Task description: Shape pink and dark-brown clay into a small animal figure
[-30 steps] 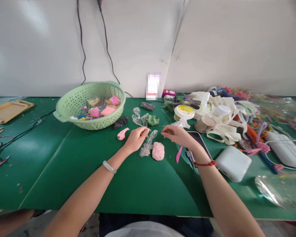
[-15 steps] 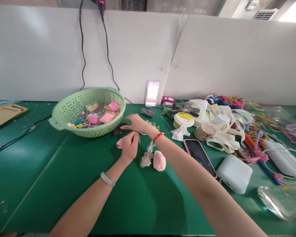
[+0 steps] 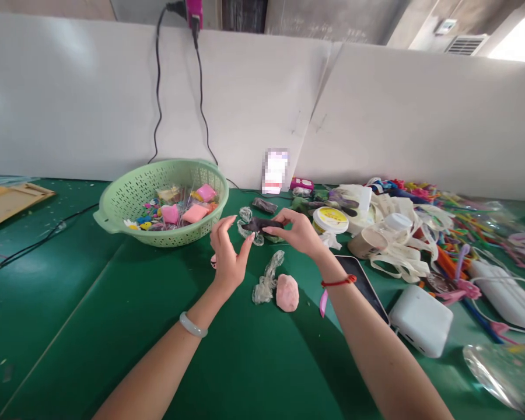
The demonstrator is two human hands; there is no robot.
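My right hand pinches a dark lump of what looks like black modelling clay, held above the table with crumpled clear plastic wrap around its far end. Facing it from the left, my left hand is open, thumb and fingers apart, with nothing visible in it. Partly covered by that hand, a small pink piece with dark marks lies on the table. Closer to me sit a pink clay lump and a twisted piece of clear wrap.
A green colander of small colourful pieces and packets stands left. A lit phone leans on the white partition. At right are a yellow-lidded tub, a dark-screened phone, a white box, a pink tool and piled ribbons.
My right hand has moved right and now holds the black clay, which lay near the colander. My left hand has opened from a pinch. The view has shifted slightly.
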